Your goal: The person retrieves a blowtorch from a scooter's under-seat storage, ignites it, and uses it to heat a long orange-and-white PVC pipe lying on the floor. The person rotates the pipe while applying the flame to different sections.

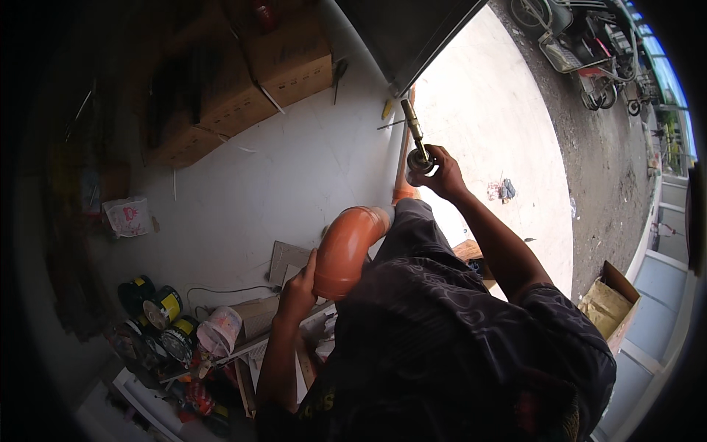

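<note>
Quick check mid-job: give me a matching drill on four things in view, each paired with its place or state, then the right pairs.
Things:
1. orange pipe elbow
2. torch
3. cardboard boxes
4. tape rolls

Places or states:
A. stacked on the floor, upper left
B. gripped in the right hand, nozzle pointing away from the person
C. clustered on the floor, lower left
D. steadied by the left hand at its lower end

Pairs: 1-D, 2-B, 3-A, 4-C

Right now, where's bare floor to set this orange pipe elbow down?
Bare white floor lies between the cardboard boxes and the orange pipe elbow your left hand holds. It is crowded lower left around the tape rolls and the plastic cup.
</note>
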The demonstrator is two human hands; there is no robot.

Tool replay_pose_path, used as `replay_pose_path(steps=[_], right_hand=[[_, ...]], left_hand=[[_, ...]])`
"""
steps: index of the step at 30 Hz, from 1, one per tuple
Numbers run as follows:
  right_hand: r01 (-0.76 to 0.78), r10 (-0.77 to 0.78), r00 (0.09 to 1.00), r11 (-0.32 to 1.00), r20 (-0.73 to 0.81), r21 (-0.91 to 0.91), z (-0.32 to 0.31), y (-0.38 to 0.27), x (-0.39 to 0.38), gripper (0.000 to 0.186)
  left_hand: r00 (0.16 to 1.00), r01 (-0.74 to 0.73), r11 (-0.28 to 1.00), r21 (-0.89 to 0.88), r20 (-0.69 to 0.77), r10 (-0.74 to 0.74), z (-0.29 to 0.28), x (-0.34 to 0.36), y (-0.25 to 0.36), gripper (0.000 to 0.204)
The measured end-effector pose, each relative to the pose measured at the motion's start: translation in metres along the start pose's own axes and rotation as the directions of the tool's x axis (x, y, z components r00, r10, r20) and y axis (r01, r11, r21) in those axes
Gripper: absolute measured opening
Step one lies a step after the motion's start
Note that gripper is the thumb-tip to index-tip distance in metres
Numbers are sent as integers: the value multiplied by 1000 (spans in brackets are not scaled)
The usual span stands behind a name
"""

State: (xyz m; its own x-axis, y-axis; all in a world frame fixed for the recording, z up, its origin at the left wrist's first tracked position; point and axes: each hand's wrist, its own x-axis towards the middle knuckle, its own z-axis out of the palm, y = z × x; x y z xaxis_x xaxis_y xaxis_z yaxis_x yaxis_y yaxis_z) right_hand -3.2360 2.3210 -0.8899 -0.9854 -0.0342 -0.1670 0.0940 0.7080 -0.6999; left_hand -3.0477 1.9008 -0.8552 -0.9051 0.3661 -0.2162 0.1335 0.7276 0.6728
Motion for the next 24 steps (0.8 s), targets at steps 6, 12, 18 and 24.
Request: replay_pose_path(steps=[6,12,18,24], right_hand=[[62,-63,998,994,7,87,52,-39,-27,68],[77,-62,994,982,-91,171,53,-35,-65,66],[-78,108,983,978,-149,192,42,0,-101,68],[-247,265,932,964,-246,99,63,31,-143,72]], left_hand=[[991,-80,987,142,116,64,-42,-11,-26,92],[974,-183,945,271,177,138,-51,19,-28,94],[974,-144,930,338,213,73,-72,48,-35,88],[974,-151,948,279,204,95,-103,74,-88,85]])
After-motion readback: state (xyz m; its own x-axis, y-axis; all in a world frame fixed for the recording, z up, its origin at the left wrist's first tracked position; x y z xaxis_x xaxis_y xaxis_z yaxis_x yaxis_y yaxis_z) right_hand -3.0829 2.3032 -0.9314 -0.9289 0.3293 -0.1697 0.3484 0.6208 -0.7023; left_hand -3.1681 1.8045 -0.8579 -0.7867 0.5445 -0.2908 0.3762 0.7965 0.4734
